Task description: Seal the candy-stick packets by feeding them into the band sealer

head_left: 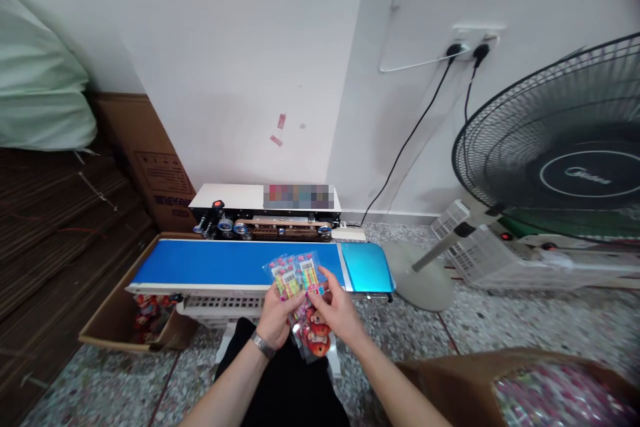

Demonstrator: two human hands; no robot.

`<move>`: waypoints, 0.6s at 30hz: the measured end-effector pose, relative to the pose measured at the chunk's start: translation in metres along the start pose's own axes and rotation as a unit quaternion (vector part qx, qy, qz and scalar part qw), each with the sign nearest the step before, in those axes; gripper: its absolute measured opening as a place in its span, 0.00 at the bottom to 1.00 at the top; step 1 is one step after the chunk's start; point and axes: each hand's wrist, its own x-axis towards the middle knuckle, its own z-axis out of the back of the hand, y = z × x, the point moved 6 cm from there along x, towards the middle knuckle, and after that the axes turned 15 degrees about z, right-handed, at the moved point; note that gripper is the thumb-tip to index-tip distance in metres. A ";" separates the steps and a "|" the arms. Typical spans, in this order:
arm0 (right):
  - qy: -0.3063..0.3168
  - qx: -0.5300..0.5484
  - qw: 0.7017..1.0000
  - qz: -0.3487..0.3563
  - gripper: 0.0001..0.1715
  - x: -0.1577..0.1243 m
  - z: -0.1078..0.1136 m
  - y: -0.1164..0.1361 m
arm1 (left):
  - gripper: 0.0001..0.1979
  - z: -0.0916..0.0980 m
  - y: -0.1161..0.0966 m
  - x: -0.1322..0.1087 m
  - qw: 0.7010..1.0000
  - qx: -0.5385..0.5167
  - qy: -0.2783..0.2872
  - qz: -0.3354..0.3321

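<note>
Both my hands hold a small bunch of clear plastic packets [299, 275] with colourful printed labels and red contents. My left hand [279, 315], a watch on its wrist, grips the bunch from the left. My right hand [339, 310] pinches it from the right, fingers closed on the packets. The packets' tops fan out just over the near edge of the blue conveyor belt [220, 261] of a sealing machine [265, 213].
A cardboard box [117, 323] with red packets sits under the belt's left end. Another box [525, 387] of packets is at the lower right. A standing fan [560, 153] and white crate [480, 247] stand on the right; stacked cardboard lies on the left.
</note>
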 end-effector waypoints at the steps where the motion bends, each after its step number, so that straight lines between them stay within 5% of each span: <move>1: 0.000 0.014 1.000 0.002 0.31 0.000 0.000 0.000 | 0.25 0.000 0.000 0.001 1.000 0.003 -0.003 0.000; 6: -0.029 0.100 0.995 0.007 0.17 0.005 0.006 -0.007 | 0.21 0.007 0.002 0.007 0.999 0.004 -0.041 -0.002; 9: -0.108 0.126 0.986 -0.029 0.20 0.014 0.025 -0.032 | 0.20 0.017 0.006 0.011 0.997 -0.004 -0.077 0.012; 13: -0.234 0.036 0.969 -0.076 0.25 0.032 0.068 -0.077 | 0.21 0.028 0.008 0.013 0.994 -0.011 -0.103 0.030; 18: -0.228 -0.106 0.964 -0.090 0.20 0.062 0.086 -0.109 | 0.22 0.031 0.003 0.012 0.994 -0.007 -0.108 0.031</move>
